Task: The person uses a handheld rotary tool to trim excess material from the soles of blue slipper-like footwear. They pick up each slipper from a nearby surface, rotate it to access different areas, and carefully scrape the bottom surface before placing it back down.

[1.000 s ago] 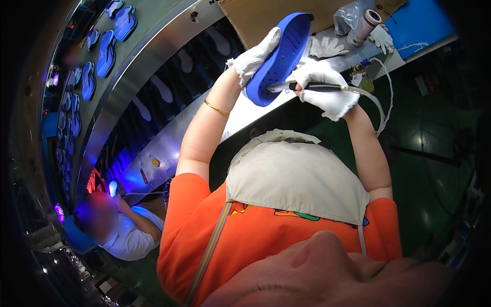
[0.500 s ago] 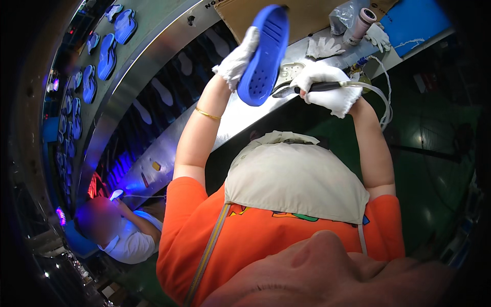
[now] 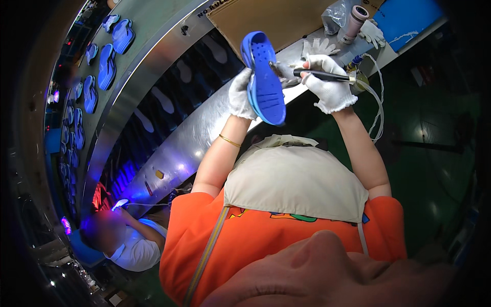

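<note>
My left hand (image 3: 239,96), in a white glove, grips a blue shoe sole (image 3: 267,89) by its side edge. The sole is held up nearly vertical, with round holes at its upper end and grooved lines lower down. My right hand (image 3: 331,88), also gloved, closes around the black handle of nippers (image 3: 326,76), from which a pale hose trails. Their metal end points left at the sole's right edge; whether it touches cannot be told. Below them lies the metal worktable (image 3: 202,120).
Beyond my hands lie cardboard (image 3: 276,23), a spare white glove (image 3: 319,47), a pink bottle (image 3: 356,21) and a blue sheet (image 3: 409,20). Blue shoes (image 3: 106,66) stand on a green belt (image 3: 140,23) at left. Another person (image 3: 135,243) sits lower left, holding a glowing tool.
The sole has come lower and been turned end for end, so its holes are now at the top. My left hand came down with it; the nippers swung slightly upward.
</note>
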A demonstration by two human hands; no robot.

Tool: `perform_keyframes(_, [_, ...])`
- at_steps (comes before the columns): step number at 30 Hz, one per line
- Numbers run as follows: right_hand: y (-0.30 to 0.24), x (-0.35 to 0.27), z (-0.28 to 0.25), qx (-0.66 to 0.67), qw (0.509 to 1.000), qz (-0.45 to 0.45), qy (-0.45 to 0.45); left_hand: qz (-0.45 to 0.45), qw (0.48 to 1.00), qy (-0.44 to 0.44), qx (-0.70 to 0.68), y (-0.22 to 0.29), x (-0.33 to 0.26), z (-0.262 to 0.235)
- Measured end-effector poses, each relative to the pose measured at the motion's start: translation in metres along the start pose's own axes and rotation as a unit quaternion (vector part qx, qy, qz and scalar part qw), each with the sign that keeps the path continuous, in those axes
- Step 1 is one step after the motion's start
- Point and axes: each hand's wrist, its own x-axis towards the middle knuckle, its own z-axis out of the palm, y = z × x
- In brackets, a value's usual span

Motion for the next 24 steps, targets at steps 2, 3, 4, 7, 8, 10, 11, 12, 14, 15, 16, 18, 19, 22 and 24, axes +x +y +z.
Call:
perform_keyframes(2, [-0.002, 0.006, 0.002, 0.047, 0.999, -0.024, 0.012, 0.004, 1.0, 0.011, -0.012, -0.012, 0.001, 0.007])
perform_keyframes(3, [-0.004, 0.01, 0.005, 0.024, 0.998, -0.043, 0.031, -0.017, 0.999, -0.04, 0.005, -0.02, 0.001, 0.019])
perform_keyframes(4, [-0.007, 0.012, 0.01, 0.001, 0.997, -0.062, 0.05, -0.026, 0.999, 0.0, 0.031, -0.025, 0.002, 0.022])
perform_keyframes(7, [-0.006, 0.008, 0.023, 0.037, 0.996, -0.083, 0.018, 0.018, 0.988, 0.046, 0.149, -0.031, 0.013, 0.018])
perform_keyframes(8, [-0.009, 0.003, 0.026, 0.007, 0.994, -0.11, -0.011, 0.041, 0.985, 0.071, 0.154, -0.032, 0.014, 0.013])
perform_keyframes(10, [-0.013, -0.007, 0.026, 0.023, 0.996, -0.079, -0.026, 0.051, 0.981, 0.107, 0.156, -0.031, 0.01, 0.012])
perform_keyframes(11, [-0.012, -0.007, 0.024, 0.054, 0.997, -0.044, -0.018, 0.071, 0.986, 0.122, 0.086, -0.03, 0.014, 0.013])
perform_keyframes(12, [-0.011, -0.006, 0.022, 0.086, 0.996, -0.008, -0.01, 0.07, 0.986, 0.128, 0.087, -0.028, 0.013, 0.017])
perform_keyframes(14, [-0.011, -0.006, 0.022, 0.026, 0.998, -0.062, 0.001, 0.066, 0.986, 0.147, 0.047, -0.028, 0.016, 0.024])
perform_keyframes(15, [-0.01, -0.006, 0.025, -0.007, 0.997, -0.081, -0.002, 0.07, 0.984, 0.141, 0.08, -0.028, 0.018, 0.028])
perform_keyframes(16, [-0.01, -0.007, 0.027, -0.04, 0.994, -0.1, -0.004, 0.075, 0.982, 0.135, 0.112, -0.028, 0.019, 0.03])
perform_keyframes(18, [-0.012, -0.013, 0.031, -0.053, 0.991, -0.113, -0.056, 0.033, 0.989, 0.049, 0.138, -0.018, 0.021, 0.013])
perform_keyframes(19, [-0.011, -0.017, 0.031, -0.022, 0.992, -0.104, -0.065, 0.053, 0.984, 0.08, 0.153, -0.019, 0.021, 0.017])
perform_keyframes(22, [-0.009, -0.018, 0.025, -0.125, 0.985, -0.107, -0.043, 0.084, 0.976, 0.114, 0.167, -0.016, 0.023, 0.013])
perform_keyframes(24, [-0.009, -0.019, 0.03, -0.132, 0.986, -0.104, 0.001, 0.09, 0.974, 0.131, 0.159, -0.012, 0.023, 0.012])
